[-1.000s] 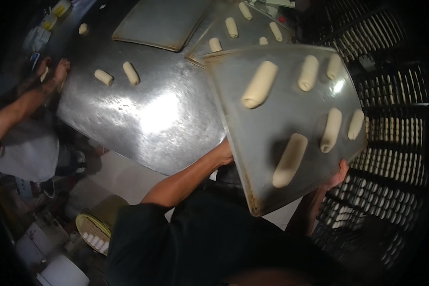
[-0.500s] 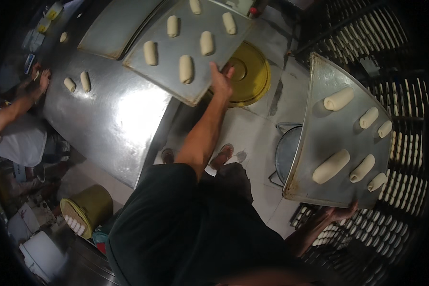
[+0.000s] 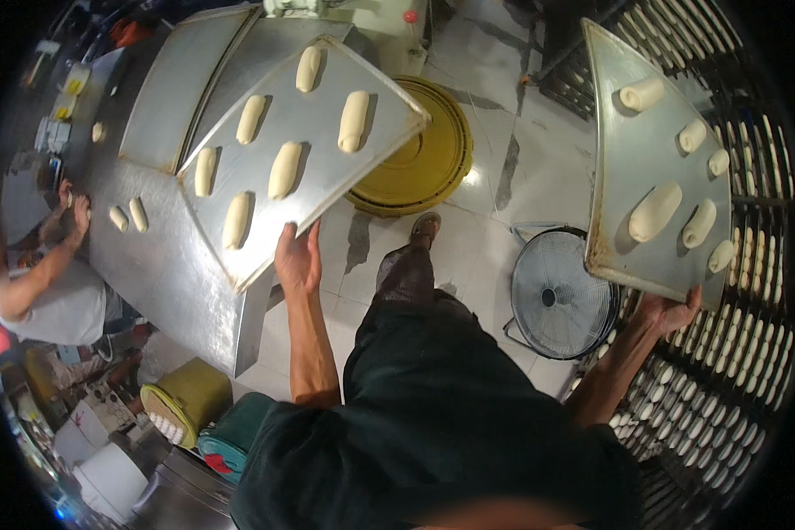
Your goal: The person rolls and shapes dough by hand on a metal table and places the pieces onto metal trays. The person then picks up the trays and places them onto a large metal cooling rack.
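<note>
My left hand (image 3: 299, 259) grips the near edge of a metal baking tray (image 3: 322, 181), its thumb and fingers pressed against the rim. Several pale rolled dough pieces (image 3: 285, 170) lie spaced out on that tray, which overlaps the steel table's corner. Out to the right, my right hand (image 3: 671, 312) holds a second baking tray (image 3: 623, 168) by its near end. This one also carries several rolls of dough (image 3: 654, 212), and it hangs beside the racks. The fingers under both trays are partly hidden.
A steel table (image 3: 163, 283) with two dough rolls (image 3: 138, 215) stands left, where another person (image 3: 53, 296) works. A yellow round lid (image 3: 415, 150) lies ahead. A floor fan (image 3: 564, 293) is beneath the right tray. Racks of dough-filled trays (image 3: 751, 265) line the right. Buckets (image 3: 185, 397) stand lower left.
The left tray has moved left and turned, its dough rolls staying on it. The right tray has shifted up and rightward, uncovering the fan. My body has stepped forward.
</note>
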{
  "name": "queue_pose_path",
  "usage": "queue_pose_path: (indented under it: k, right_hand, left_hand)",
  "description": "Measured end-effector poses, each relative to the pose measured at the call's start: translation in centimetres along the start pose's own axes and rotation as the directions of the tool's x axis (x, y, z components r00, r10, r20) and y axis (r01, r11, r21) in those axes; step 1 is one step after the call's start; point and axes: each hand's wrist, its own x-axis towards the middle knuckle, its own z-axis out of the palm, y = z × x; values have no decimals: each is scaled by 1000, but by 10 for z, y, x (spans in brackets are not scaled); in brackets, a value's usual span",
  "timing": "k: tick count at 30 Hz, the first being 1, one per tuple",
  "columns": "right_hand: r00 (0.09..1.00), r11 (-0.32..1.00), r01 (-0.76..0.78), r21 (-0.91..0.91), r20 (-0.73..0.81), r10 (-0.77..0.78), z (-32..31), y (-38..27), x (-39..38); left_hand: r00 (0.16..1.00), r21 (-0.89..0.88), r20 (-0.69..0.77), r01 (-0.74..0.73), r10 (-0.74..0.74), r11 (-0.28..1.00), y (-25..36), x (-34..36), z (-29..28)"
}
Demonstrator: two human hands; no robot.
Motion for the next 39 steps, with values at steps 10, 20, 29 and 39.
queue_pose_path:
  k: [10,20,29,39]
  right_hand:
    - [993,1000,24,-13,-113,-26,6,16,111]
    - [902,985,99,-139,-406,-148,2,18,163]
    - [732,951,309,-7,-637,-242,-45,20,202]
    - [386,876,479,-53,-884,-264,-60,39,249]
  left_hand:
    - [926,175,-29,375,-376,910,-60,-48,79]
    - [559,524,86,679,-825,514,-233,95,184]
    - [-15,725,112,686,-994,72,-492,197,350]
    - [36,596,52,801,-998,59,-809,191,460]
